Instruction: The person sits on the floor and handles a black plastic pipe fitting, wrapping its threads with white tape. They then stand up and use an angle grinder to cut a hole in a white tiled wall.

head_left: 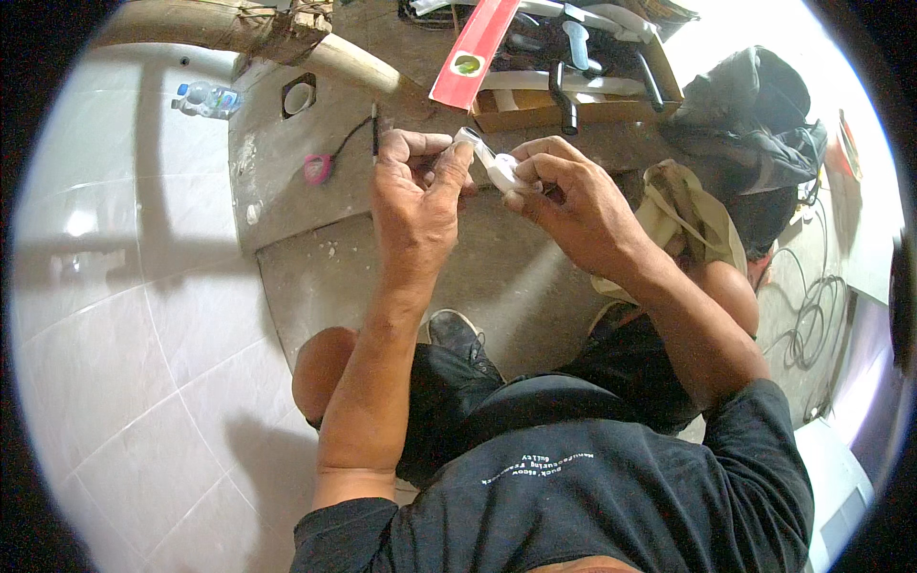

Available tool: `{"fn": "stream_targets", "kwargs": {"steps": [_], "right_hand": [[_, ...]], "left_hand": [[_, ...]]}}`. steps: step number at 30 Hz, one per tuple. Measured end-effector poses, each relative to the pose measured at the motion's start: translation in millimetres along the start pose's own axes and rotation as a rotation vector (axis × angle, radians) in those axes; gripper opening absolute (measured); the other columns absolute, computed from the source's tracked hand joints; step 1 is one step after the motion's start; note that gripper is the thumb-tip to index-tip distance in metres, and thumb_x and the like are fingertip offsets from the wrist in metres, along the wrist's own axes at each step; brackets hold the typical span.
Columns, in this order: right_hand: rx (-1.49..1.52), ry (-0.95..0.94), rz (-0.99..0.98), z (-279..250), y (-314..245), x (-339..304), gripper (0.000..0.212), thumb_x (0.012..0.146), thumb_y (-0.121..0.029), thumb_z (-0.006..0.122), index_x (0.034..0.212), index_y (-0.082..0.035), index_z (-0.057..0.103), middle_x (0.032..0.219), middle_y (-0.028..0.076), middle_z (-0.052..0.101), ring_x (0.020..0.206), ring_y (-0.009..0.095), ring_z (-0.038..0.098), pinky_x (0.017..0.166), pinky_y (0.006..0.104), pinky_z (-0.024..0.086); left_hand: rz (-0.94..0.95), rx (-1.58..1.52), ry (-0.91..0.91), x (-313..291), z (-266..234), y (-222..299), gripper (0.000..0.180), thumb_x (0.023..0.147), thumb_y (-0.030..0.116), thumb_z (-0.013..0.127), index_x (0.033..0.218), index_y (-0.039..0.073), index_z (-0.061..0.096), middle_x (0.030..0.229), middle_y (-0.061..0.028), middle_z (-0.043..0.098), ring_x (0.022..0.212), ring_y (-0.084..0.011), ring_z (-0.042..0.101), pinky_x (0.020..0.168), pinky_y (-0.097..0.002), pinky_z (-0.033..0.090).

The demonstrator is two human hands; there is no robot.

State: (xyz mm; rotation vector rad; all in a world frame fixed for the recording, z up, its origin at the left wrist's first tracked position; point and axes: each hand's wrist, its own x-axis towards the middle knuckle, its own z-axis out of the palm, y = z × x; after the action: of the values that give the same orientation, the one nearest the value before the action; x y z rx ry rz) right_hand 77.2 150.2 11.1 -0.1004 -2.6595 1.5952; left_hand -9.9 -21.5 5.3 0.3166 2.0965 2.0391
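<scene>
My left hand is closed around a small part with a dark round end, pinched between thumb and fingers. White film is wound around that end; the rest of the part is hidden by my fingers. A roll of white thread seal tape is gripped in the fingers of my right hand, just to the right. A short strip of the tape runs between the roll and the part. Beside my left fingers a thin dark rod stands out; whether I hold it cannot be told.
A pink tape measure lies on the grey slab, near a round pipe opening. Beyond are a plastic bottle, a wooden pole, a red spirit level and a cardboard box of fittings. Cloths lie right.
</scene>
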Motion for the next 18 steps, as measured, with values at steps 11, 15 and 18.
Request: {"fn": "stream_targets", "kwargs": {"steps": [11, 15, 18], "right_hand": [[0.702, -0.023, 0.002, -14.3, -10.9, 2.1, 0.041, 0.099, -0.037, 0.068, 0.108, 0.003, 0.072, 0.124, 0.009, 0.066, 0.106, 0.015, 0.060, 0.095, 0.0320, 0.046], [0.943, -0.001, 0.200, -14.5, -8.1, 7.1, 0.049, 0.103, -0.044, 0.059, 0.113, 0.002, 0.073, 0.106, 0.006, 0.074, 0.100, 0.014, 0.065, 0.096, 0.0298, 0.046], [1.051, 0.042, 0.251, -13.3, -5.8, 7.6, 0.053, 0.105, -0.046, 0.054, 0.112, 0.002, 0.073, 0.103, 0.007, 0.075, 0.097, 0.015, 0.067, 0.095, 0.0306, 0.048]], "left_hand": [[0.045, 0.313, -0.165, -7.8, 4.3, 11.6, 0.023, 0.097, 0.019, 0.071, 0.085, 0.003, 0.061, 0.069, -0.0030, 0.060, 0.066, -0.0081, 0.051, 0.059, -0.0299, 0.043], [0.026, 0.278, -0.248, -10.7, 6.3, 8.3, 0.024, 0.096, 0.018, 0.071, 0.083, 0.003, 0.058, 0.070, -0.0024, 0.059, 0.067, -0.0070, 0.049, 0.058, -0.0302, 0.042], [-0.026, 0.165, -0.311, -13.8, 9.0, 7.9, 0.022, 0.097, 0.016, 0.070, 0.084, 0.003, 0.057, 0.070, -0.0012, 0.060, 0.067, -0.0060, 0.050, 0.057, -0.0284, 0.042]]}}
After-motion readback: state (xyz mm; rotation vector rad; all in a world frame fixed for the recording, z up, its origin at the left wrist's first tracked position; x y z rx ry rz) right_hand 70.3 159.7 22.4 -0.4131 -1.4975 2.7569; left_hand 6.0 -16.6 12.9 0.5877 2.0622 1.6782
